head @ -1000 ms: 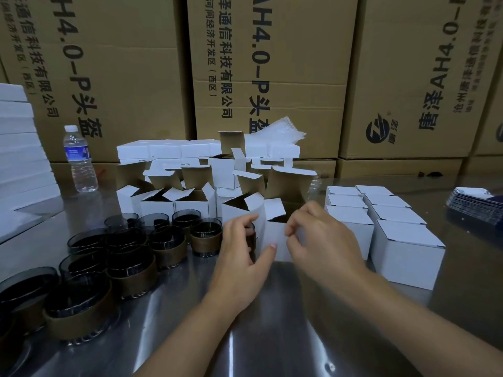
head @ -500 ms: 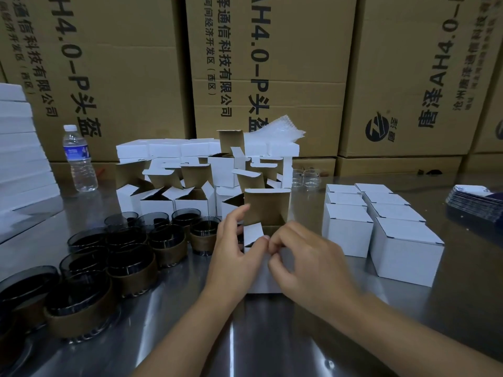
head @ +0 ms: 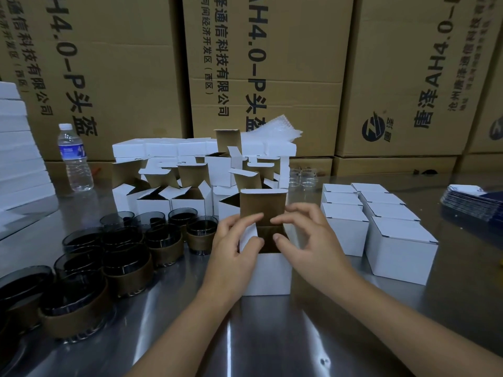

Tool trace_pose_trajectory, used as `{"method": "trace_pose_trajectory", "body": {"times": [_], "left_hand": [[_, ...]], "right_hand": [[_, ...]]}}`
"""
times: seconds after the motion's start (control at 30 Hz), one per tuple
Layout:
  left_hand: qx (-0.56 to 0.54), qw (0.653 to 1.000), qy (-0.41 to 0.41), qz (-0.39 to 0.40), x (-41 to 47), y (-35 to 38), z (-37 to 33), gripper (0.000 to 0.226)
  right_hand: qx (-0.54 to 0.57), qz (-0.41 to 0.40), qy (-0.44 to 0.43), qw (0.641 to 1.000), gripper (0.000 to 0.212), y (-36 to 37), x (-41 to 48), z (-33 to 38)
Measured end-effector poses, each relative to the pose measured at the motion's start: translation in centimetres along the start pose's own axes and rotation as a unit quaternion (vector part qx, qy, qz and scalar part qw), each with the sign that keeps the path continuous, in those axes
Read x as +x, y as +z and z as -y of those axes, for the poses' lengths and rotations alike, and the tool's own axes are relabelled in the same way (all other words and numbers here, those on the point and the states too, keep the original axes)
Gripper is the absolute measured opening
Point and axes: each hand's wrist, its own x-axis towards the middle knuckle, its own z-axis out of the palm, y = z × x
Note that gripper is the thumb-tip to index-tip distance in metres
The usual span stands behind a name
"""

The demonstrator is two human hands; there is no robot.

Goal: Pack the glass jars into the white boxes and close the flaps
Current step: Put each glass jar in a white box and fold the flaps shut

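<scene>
— Now that the white box [head: 268, 273] has been drawn away from the open boxes [head: 187, 198] and nearer the front of the table [head: 272, 336], what has been altered at its top?
— The left side flap [head: 249, 235] is pinched by the left hand [head: 231, 251] and has been turned inward. The lid flap [head: 262, 206] is left upright behind.
— And the right hand [head: 310, 240]?
— Its curled fingertips are set on the box's right rim, with the thumb below them.
— Is a jar inside?
— That cannot be told, as the opening is dark. The unpacked glass jars [head: 128, 268] are grouped at the left, the closed boxes [head: 402, 248] at the right. Closing is judged to be under way.
</scene>
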Motion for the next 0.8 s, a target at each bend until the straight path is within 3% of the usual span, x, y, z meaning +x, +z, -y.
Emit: {"method": "trace_pose_trajectory", "body": {"times": [0.23,0.47,0.8], "left_hand": [[0.004,1.0,-0.007,-0.002,-0.1,0.0,-0.4,0.024],[-0.016,0.998,-0.005,-0.059,-0.1,-0.1,-0.5,0.018],[-0.137,0.969,-0.165,-0.119,1.0,-0.3,-0.2,0.038]], "right_hand": [[0.022,-0.011,0.025,0.999,0.022,0.0,0.1,0.2],[0.063,0.0,0.053,0.997,0.015,0.0,0.2,0.2],[0.137,-0.003,0.114,0.984,0.028,-0.1,0.8,-0.2]]}}
